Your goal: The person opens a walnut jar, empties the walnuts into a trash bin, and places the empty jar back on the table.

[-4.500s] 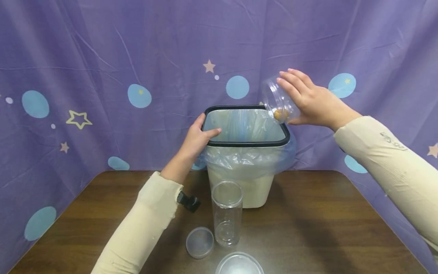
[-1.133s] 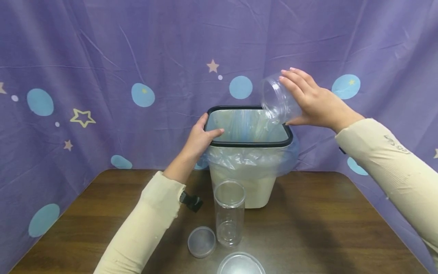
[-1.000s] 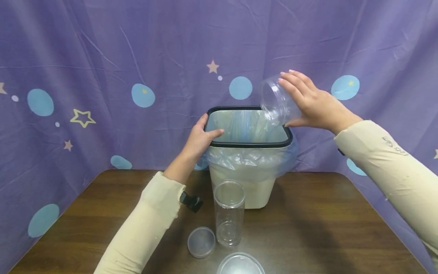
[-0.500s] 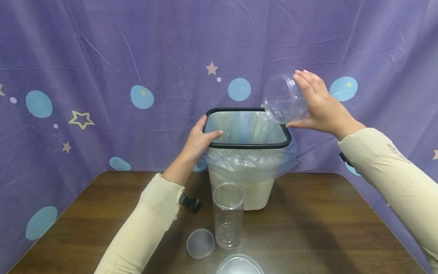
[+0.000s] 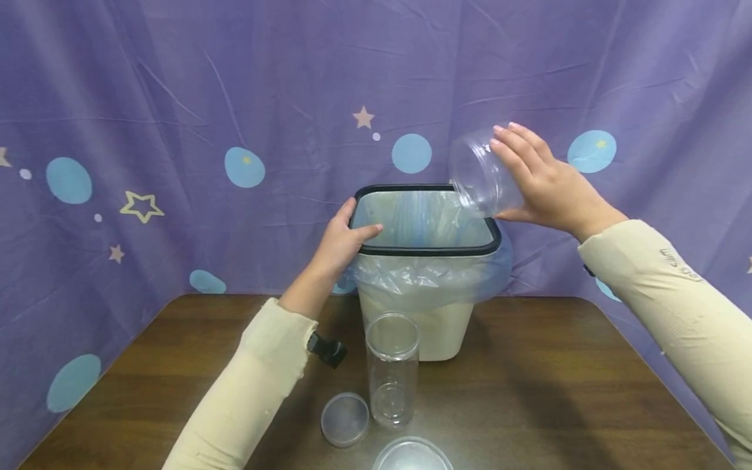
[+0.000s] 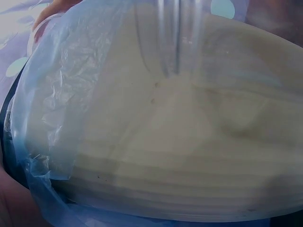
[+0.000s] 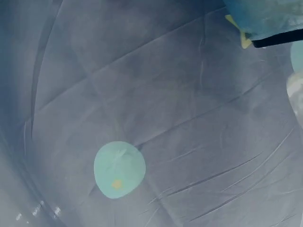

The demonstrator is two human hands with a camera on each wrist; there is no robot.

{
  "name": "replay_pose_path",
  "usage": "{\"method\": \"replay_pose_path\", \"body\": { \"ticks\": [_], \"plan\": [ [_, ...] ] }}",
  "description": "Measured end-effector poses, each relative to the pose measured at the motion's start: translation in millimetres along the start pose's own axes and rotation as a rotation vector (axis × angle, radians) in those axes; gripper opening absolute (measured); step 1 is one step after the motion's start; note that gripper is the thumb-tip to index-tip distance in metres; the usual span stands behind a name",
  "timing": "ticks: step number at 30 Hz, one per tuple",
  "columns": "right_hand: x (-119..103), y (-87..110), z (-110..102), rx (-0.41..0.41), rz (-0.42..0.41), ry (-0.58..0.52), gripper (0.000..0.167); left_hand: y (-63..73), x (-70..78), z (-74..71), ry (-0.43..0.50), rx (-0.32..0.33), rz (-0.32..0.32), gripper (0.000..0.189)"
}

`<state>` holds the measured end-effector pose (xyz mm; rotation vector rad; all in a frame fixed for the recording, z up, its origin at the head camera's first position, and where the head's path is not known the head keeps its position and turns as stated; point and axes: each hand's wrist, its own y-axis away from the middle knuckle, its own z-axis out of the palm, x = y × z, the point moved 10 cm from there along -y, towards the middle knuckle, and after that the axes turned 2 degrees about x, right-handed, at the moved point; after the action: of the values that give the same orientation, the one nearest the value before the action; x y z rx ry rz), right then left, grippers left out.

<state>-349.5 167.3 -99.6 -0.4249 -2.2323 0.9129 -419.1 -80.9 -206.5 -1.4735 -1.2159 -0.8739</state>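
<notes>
A cream trash bin (image 5: 443,326) with a black rim and a bluish bag liner (image 5: 429,277) stands at the table's back. My left hand (image 5: 339,240) grips the rim's left side, thumb inside and fingers outside. Above the right rear corner, my right hand (image 5: 546,183) holds a clear plastic jar (image 5: 478,173) tipped sideways, mouth toward the bin. No contents show in this jar. The left wrist view is filled by the bin's wall (image 6: 165,142) and overhanging liner (image 6: 66,94). Part of the jar (image 7: 23,203) edges into the right wrist view's lower left.
In front of the bin a tall clear jar (image 5: 392,378) stands upright without a lid. A small round lid (image 5: 344,420) lies left of it, and a larger clear lid (image 5: 413,457) is cut by the near edge. A purple curtain (image 5: 294,98) hangs behind the wooden table (image 5: 558,372).
A yellowish-brown lump seen in the held jar 4.5 s ago is gone from it. The jar has since shifted and tilted slightly back and forth. My left hand stays on the rim.
</notes>
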Motion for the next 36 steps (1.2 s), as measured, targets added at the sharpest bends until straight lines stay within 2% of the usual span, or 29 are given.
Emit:
{"method": "replay_pose_path", "body": {
  "ticks": [4,9,13,19,24,28,32,36],
  "plan": [
    [-2,-0.6,-4,0.053,-0.012,0.024,0.106,-0.6,2.3,0.7,-0.001,-0.005,0.01,0.083],
    [-8,-2.6,0,-0.004,-0.061,0.06,0.11,0.1,-0.2,0.9,-0.009,-0.008,-0.009,0.083],
    [-1,-5.8,-5,0.033,-0.006,0.054,0.111,-0.2,0.5,0.1,-0.009,-0.004,-0.006,0.082],
    [1,-1.1,2,-0.032,0.0,0.032,0.113,0.2,0.6,-1.7,-0.014,0.003,-0.005,0.082],
    [15,6.6,-11,0.079,0.112,-0.029,0.107,1.4,-0.4,-1.5,-0.009,0.0,-0.01,0.082],
    [29,18.1,-19,0.121,0.232,-0.034,0.105,1.3,1.5,-2.3,-0.009,0.005,0.001,0.082],
    [38,33.7,-26,0.137,0.344,0.0,0.112,1.2,2.5,-2.0,-0.013,0.006,0.004,0.082],
    [44,50.5,-34,0.192,0.435,0.0,0.118,-0.2,2.6,-2.1,-0.015,0.007,0.006,0.082]
  ]
}}
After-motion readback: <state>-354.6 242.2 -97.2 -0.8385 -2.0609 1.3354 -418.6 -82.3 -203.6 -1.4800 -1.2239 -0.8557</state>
